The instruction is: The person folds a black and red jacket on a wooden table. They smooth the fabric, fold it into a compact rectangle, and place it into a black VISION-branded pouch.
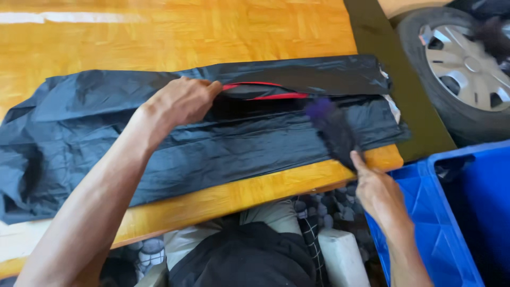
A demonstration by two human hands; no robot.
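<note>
A long dark navy cover of thin fabric (95,133) lies spread across a wooden table (159,37). My left hand (183,101) rests on it near the middle and pinches the upper flap beside an opening. Inside that opening shows a black piece with red trim (265,91). My right hand (374,188) is at the table's near right edge and holds a dark fuzzy thing with a purple tip (334,130), which lies blurred over the fabric's right part.
A blue plastic crate (451,212) stands at the lower right beside the table. A car wheel with a silver hubcap (462,64) is at the upper right. My lap and a white block (340,255) are below the table edge.
</note>
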